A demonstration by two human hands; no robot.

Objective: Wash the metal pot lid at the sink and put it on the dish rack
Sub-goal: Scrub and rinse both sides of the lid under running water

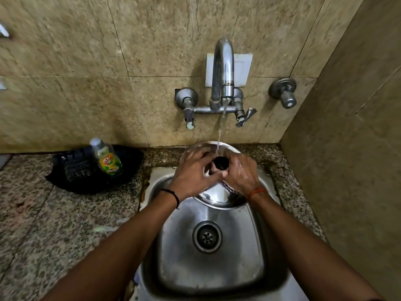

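The metal pot lid is held over the back part of the sink, directly under the tap, so that the thin stream of water falls on its top side close to the black knob. I judge that this position is chosen for rinsing: the water runs off the lid into the basin and not on the surface.

Both hands are on the lid. The left hand lies over the left part of it with the fingers spread and bent, reaching to the far rim. The right hand is wet and curls around the area near the knob; whether it really pinches the knob or only rubs beside it, I cannot tell, because the fingers cover this place. The near edge of the lid shows free below the two hands, above the drain.

The count: one lid, one knob on it, one sink with one drain, one spout. On the wall I see two handles of the mixer and one more separate valve at the right. On the surface at the left stands one bottle of dish liquid on one dark cloth or mat, near enough to reach it. Each wrist carries one thread band, dark on the left, orange on the right.

No dish rack is visible, so the washing step seems to be in progress and the placing is not yet done.
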